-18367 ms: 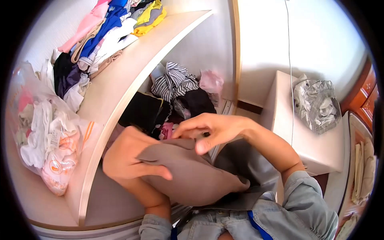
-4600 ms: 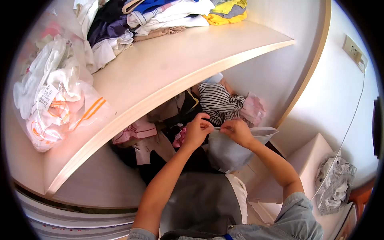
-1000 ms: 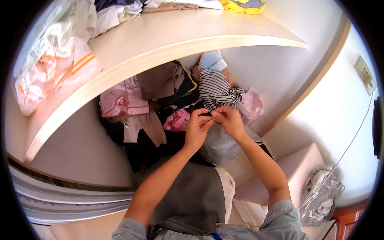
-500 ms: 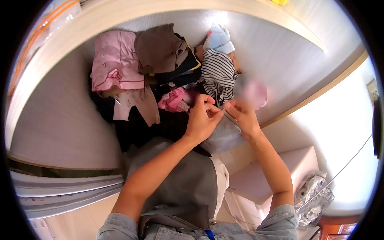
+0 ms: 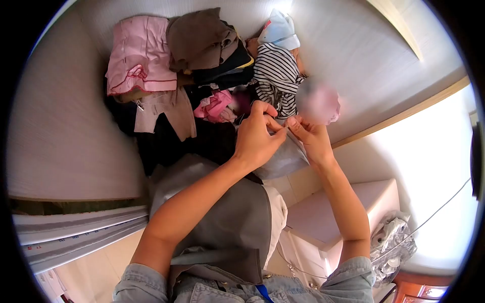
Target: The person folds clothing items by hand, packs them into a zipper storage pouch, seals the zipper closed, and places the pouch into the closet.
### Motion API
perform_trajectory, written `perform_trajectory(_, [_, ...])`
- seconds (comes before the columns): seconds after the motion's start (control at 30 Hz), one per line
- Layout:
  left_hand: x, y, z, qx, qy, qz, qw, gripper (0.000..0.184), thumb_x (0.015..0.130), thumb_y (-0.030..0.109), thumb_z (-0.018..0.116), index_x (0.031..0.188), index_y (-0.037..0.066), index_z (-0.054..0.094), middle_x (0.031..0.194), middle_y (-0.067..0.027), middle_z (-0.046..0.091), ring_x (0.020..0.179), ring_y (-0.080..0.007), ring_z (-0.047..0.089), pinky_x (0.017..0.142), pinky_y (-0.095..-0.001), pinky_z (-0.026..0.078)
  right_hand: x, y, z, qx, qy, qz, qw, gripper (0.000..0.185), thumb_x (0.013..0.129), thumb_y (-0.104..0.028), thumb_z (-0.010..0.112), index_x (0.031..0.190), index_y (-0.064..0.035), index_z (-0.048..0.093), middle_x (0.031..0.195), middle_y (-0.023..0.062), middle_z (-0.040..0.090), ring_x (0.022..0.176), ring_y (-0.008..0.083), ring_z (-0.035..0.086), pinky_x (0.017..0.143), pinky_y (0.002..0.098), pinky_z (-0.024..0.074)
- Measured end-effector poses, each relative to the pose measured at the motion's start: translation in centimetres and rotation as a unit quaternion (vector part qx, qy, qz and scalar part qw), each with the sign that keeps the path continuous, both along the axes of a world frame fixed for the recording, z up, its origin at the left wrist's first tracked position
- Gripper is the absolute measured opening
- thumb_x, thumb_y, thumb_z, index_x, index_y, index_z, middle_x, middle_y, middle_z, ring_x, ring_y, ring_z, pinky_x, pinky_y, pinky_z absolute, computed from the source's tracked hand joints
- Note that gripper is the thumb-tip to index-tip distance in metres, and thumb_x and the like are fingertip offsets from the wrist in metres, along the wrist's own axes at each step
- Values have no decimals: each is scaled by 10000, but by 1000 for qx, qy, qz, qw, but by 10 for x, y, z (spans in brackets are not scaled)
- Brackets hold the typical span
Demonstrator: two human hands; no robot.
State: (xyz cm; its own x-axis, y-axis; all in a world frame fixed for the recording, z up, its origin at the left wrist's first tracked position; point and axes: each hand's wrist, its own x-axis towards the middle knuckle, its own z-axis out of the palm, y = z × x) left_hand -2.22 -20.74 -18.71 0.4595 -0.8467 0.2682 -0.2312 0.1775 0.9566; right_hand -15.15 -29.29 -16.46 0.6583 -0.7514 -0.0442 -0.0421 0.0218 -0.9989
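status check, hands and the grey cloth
Both hands pinching edge of grey cloth; striped garment just beyond fingertips; nothing visibly blocking either hand.

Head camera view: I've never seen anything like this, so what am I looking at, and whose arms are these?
There is no machine here: these are a person's bare arms, seen from a camera worn on the head that looks forward and down. Ahead is a pale cupboard compartment with clothes piled inside: pink cloth, brown cloth and striped cloth. The right hand seems to pinch the upper edge of a grey fabric item. The left hand has its fingertips close beside that edge; whether they grip it is hard to tell. More dark grey fabric lies between the forearms.
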Motion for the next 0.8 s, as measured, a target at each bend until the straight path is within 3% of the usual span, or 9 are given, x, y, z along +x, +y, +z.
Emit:
perform_trajectory(0.17, [0,3,9,22,-8,-4,1000,384,737,54,674,1006,-5,407,703,-99,671,675,-224,661,646,-316,493,1,-2,-2,-22,-2,2,1000,222,896,-204,632,870,17,635,754,-22,597,675,34,485,619,190,407])
perform_trajectory(0.23, [-2,3,8,24,-1,-1,1000,385,738,51,675,1006,-7,406,706,-101,670,678,-222,661,653,-314,494,0,-3,-2,-108,44,-1,993,204,891,-180,634,868,23,632,719,-20,592,651,40,481,593,202,413])
perform_trajectory(0.4, [-3,3,4,24,33,-4,999,380,744,37,674,1001,-14,399,704,-104,663,675,-206,657,660,-306,497,-1,0,1,-182,83,-4,980,183,872,-154,645,870,28,626,686,16,596,631,61,498,574,226,429])
perform_trajectory(0.47, [-3,3,-1,36,63,-15,997,404,783,4,662,1031,4,343,757,-89,648,700,-99,606,637,-226,461,-2,1,0,-203,100,-10,974,180,863,-150,652,870,28,625,679,31,599,627,70,505,575,235,435])
perform_trajectory(0.6, [-7,5,-2,31,88,-3,996,398,797,-19,645,1021,12,317,766,-101,646,711,-98,616,617,-215,464,-2,3,6,-257,128,-8,958,165,843,-138,664,869,21,628,702,68,628,628,112,554,587,267,455])
perform_trajectory(0.67, [-9,6,-2,13,84,10,996,377,773,-6,644,1004,-16,346,717,-109,646,651,-162,636,620,-280,492,-3,3,9,-263,154,-2,953,165,838,-136,668,871,20,628,721,77,640,638,124,572,594,275,462])
perform_trajectory(0.73, [-10,5,-6,5,87,10,996,368,778,-10,640,1001,-15,347,719,-114,646,650,-165,637,617,-279,492,-5,1,9,-350,176,23,920,144,837,-120,665,875,14,630,759,82,655,671,146,605,606,282,477])
perform_trajectory(0.8, [-9,4,-7,-3,89,10,996,360,783,-14,637,999,-15,349,721,-118,647,649,-168,639,614,-278,492,-6,-1,5,-310,146,22,939,131,832,-104,666,880,13,631,773,83,655,684,149,613,613,282,483])
